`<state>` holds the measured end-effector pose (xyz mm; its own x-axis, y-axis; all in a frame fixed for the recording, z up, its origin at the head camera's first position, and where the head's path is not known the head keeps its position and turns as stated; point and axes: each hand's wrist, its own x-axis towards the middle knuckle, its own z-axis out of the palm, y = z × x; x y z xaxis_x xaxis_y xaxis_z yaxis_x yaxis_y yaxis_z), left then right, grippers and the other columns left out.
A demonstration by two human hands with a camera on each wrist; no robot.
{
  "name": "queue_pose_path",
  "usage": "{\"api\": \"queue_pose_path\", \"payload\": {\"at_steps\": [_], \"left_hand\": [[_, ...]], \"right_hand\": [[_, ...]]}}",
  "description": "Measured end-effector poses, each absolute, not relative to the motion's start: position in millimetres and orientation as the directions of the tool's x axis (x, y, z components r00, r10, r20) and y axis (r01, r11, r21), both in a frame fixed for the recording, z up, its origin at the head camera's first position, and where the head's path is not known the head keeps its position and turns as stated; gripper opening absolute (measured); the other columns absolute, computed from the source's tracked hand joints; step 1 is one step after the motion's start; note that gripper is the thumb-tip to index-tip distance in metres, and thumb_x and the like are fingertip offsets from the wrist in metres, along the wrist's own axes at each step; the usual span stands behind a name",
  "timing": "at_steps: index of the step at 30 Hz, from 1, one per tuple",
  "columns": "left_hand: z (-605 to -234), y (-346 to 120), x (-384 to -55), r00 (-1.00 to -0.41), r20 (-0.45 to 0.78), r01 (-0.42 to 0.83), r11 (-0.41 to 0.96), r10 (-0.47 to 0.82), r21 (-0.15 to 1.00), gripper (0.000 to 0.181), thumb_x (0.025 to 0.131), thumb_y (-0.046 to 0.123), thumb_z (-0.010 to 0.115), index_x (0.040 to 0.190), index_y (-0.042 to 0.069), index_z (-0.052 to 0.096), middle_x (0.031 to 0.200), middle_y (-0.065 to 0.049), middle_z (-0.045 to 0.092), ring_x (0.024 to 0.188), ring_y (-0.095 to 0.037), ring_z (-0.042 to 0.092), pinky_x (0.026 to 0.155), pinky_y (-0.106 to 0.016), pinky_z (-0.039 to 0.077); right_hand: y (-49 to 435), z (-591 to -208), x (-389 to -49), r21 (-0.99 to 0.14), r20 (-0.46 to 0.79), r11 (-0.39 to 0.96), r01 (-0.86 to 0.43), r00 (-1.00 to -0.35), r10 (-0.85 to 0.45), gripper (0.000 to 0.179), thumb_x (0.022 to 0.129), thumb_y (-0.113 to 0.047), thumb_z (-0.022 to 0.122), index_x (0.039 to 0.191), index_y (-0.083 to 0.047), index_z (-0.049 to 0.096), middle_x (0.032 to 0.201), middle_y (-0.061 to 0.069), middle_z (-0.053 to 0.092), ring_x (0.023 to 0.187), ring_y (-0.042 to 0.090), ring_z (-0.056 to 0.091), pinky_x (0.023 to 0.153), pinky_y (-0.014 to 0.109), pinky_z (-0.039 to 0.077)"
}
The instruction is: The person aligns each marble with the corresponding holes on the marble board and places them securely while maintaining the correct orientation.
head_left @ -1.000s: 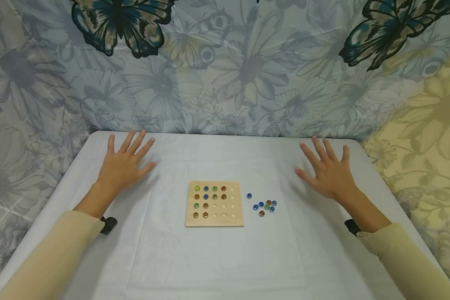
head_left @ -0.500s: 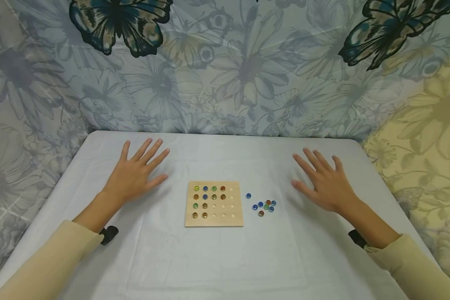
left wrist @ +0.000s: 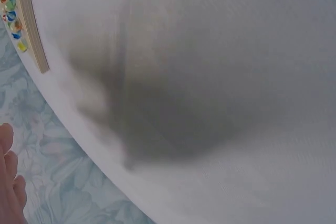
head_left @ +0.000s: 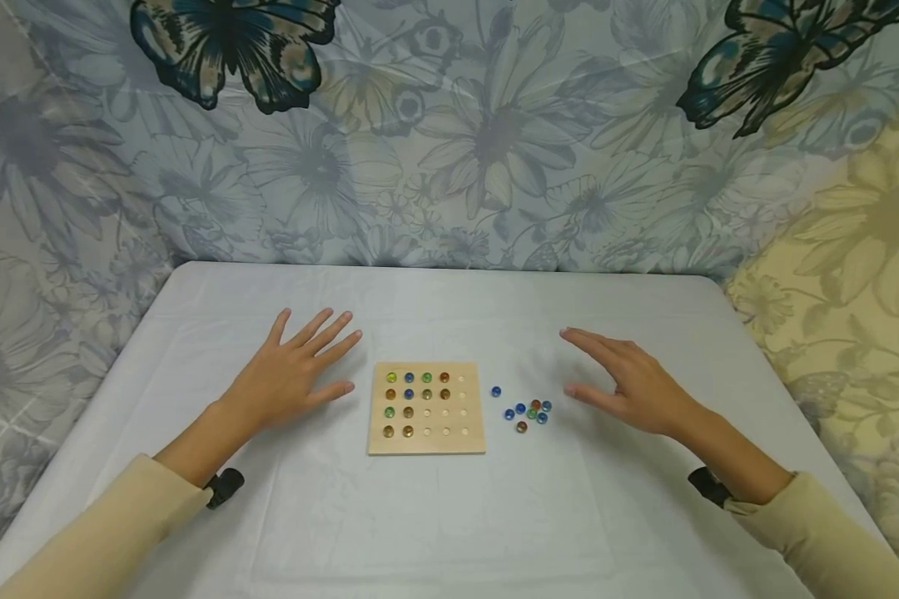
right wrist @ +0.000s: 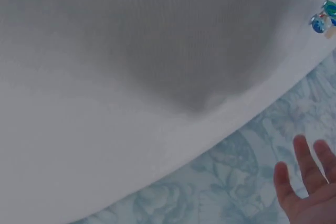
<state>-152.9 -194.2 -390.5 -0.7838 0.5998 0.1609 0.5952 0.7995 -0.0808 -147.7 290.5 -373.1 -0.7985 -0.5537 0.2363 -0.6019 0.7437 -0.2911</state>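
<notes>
A square wooden board (head_left: 445, 449) lies on the white-covered table, its holes partly filled with glass marbles in green, blue and brown. The right-hand column and the lower right holes are bare. To the right of the board, several loose marbles (head_left: 520, 408), mostly blue, lie in a small cluster. My left hand (head_left: 292, 374) hovers left of the board, fingers spread and holding nothing. Above the table right of the loose marbles is my right hand (head_left: 633, 383), fingers extended and nothing in its grasp. In the left wrist view, the marble-studded board edge (left wrist: 32, 30) shows at the upper left.
The white cloth (head_left: 434, 532) covers the table up to its back edge. Behind it hangs a floral fabric (head_left: 434, 183) with large butterflies. Yellow patterned fabric (head_left: 861, 274) flanks the right side. A black strap device sits on each wrist.
Both hands have moved inward and nearer, the left toward the board and the right toward the loose marbles. The right fingers have drawn closer together. Board and marbles stay put.
</notes>
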Motion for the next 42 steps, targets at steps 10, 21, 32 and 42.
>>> {"api": "queue_pose_path", "payload": {"at_steps": [10,21,32,42], "left_hand": [[-398.4,-180.7,-143.6,-0.784,0.054,0.62,0.784,0.619,0.011,0.073,0.097,0.06,0.052,0.155,0.02,0.038,0.164,-0.003,0.024,0.151,-0.028,0.02,0.115,-0.066,0.011],[-405.6,-173.7,-139.5,-0.776,0.006,0.629,0.773,0.63,0.086,0.072,0.097,0.06,0.051,0.155,0.018,0.039,0.162,-0.003,0.028,0.15,-0.029,0.023,0.115,-0.065,0.014],[-413.1,-167.3,-138.0,-0.769,-0.034,0.625,0.763,0.638,0.167,0.074,0.097,0.06,0.051,0.155,0.016,0.038,0.162,-0.006,0.029,0.149,-0.031,0.025,0.115,-0.065,0.016],[-414.6,-164.8,-136.4,-0.764,-0.053,0.627,0.758,0.644,0.179,0.078,0.096,0.062,0.051,0.156,0.014,0.037,0.161,-0.007,0.031,0.148,-0.032,0.027,0.114,-0.066,0.017]], "right_hand": [[288.4,-384.5,-155.3,-0.566,0.172,0.605,-0.56,-0.798,-0.578,0.073,0.083,-0.021,0.083,0.146,-0.012,0.049,0.129,0.01,0.066,0.11,0.025,0.066,0.09,0.053,0.051],[278.3,-398.1,-157.8,-0.649,0.012,0.621,-0.439,-0.823,-0.568,0.066,0.081,-0.012,0.084,0.14,-0.007,0.055,0.117,0.002,0.072,0.097,0.017,0.069,0.088,0.046,0.054],[269.4,-404.2,-159.8,-0.632,-0.043,0.642,-0.434,-0.808,-0.588,0.06,0.081,-0.004,0.082,0.136,-0.006,0.058,0.111,0.001,0.074,0.093,0.014,0.068,0.086,0.04,0.056],[271.7,-407.0,-160.7,-0.629,-0.052,0.633,-0.451,-0.788,-0.614,0.048,0.085,-0.006,0.079,0.13,-0.004,0.063,0.107,-0.001,0.075,0.1,0.019,0.07,0.088,0.043,0.055]]}}
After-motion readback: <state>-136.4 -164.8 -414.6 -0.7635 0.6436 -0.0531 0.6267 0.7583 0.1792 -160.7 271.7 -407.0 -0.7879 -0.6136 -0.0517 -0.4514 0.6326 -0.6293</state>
